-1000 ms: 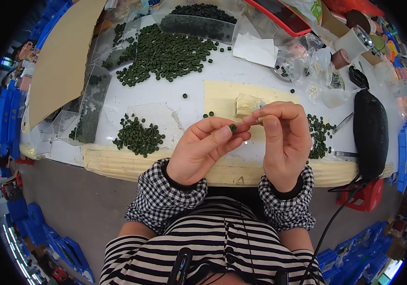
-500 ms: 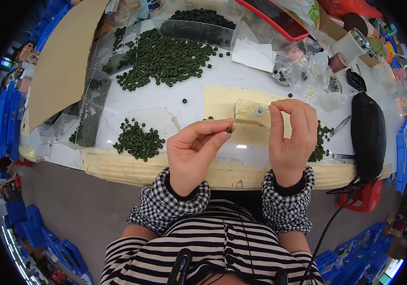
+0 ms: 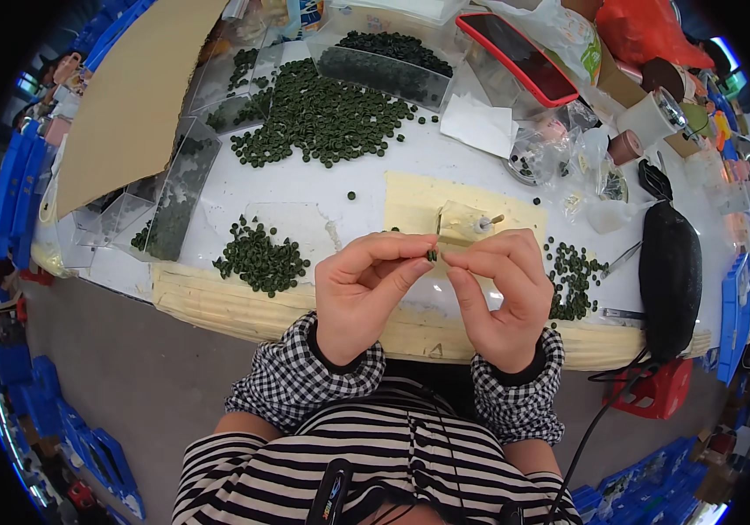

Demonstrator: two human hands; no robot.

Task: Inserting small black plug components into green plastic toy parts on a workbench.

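My left hand (image 3: 359, 293) pinches a small dark green bead-like piece (image 3: 432, 255) between thumb and forefinger. Close on its right is my right hand (image 3: 508, 293), its forefinger tip at or touching the piece and its thumb a little apart from that finger. Just beyond both hands sits a block wrapped in cream tape (image 3: 460, 222), with a short brown peg (image 3: 497, 219) sticking out of its right end. Loose green pieces lie in a heap (image 3: 261, 256) left of my left hand and in a scattered group (image 3: 574, 278) right of my right hand.
A large spread of green pieces (image 3: 322, 122) lies before a clear bin (image 3: 384, 70). Cardboard (image 3: 121, 105) leans at the left. Further right are a folded white tissue (image 3: 478, 125), a red-cased phone (image 3: 519, 59), plastic bags, tweezers (image 3: 623, 258) and a black pouch (image 3: 671, 267).
My right hand has left the taped block and come down and left to the piece in my left hand. The brown peg on the block now shows.
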